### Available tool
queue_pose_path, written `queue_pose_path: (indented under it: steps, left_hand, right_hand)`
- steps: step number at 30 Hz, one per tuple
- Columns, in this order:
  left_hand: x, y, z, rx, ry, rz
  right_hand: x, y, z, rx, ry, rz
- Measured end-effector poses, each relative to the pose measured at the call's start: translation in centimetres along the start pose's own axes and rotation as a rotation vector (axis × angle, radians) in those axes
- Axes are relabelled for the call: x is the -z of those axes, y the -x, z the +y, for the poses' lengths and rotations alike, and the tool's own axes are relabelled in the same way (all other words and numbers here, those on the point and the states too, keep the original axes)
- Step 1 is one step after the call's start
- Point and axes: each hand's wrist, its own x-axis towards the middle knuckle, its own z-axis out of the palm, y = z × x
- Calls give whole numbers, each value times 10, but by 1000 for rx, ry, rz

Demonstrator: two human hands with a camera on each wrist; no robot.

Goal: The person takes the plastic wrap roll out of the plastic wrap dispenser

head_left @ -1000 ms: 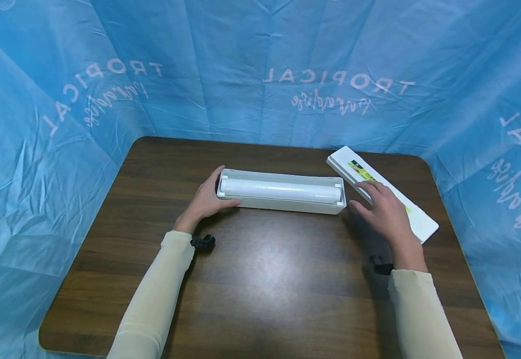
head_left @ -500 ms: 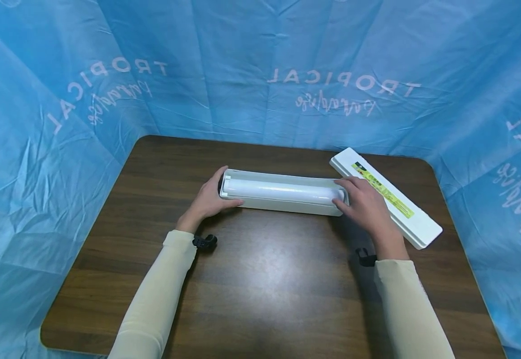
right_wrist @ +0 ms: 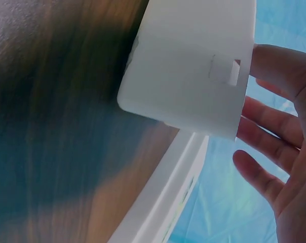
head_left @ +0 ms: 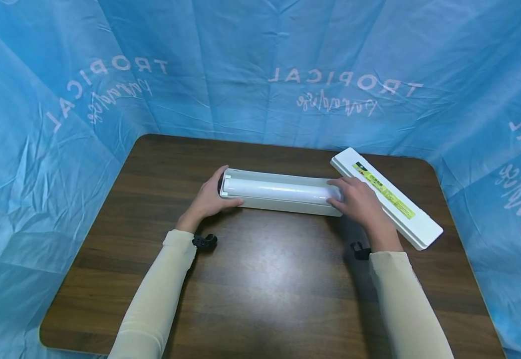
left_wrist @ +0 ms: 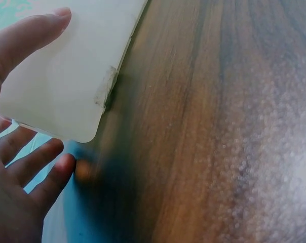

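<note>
A long white box (head_left: 283,204) lies across the middle of the dark wooden table (head_left: 265,279), with a roll of clear film (head_left: 278,189) in it. My left hand (head_left: 206,199) cups the box's left end. In the left wrist view its thumb (left_wrist: 26,33) lies flat on the box wall (left_wrist: 67,81), and the other fingers (left_wrist: 36,162) are stretched out past the end. My right hand (head_left: 355,202) rests over the right end of the roll and box. In the right wrist view its fingers (right_wrist: 274,126) spread straight behind the box end (right_wrist: 188,66).
The box's white lid (head_left: 390,199) with a green label lies at an angle at the right, close behind my right hand, and shows as a white strip (right_wrist: 163,202) in the right wrist view. Blue printed sheeting (head_left: 260,75) walls the table on three sides.
My right hand left the lid, moved left onto the right end of the box, then slid slightly further over the roll. The left hand and the box stayed put.
</note>
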Motion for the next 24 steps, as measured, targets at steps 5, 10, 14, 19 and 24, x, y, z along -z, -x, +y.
queue_pose_path:
  steps: [5, 10, 14, 19, 24]
  left_hand:
    - [-1, -1, -1, 6, 1, 5]
    - [0, -1, 0, 4, 9, 11]
    - [0, -1, -1, 2, 6, 4]
    - [0, -2, -1, 5, 14, 9]
    - [1, -2, -2, 12, 20, 13]
  right_hand:
    - [2, -6, -3, -3, 4, -54]
    - [4, -12, -4, 24, 34, -106]
    - [4, -18, -4, 49, 50, -148]
    - [2, -23, 1, -4, -62, -240]
    - [0, -27, 5, -40, -141, -284]
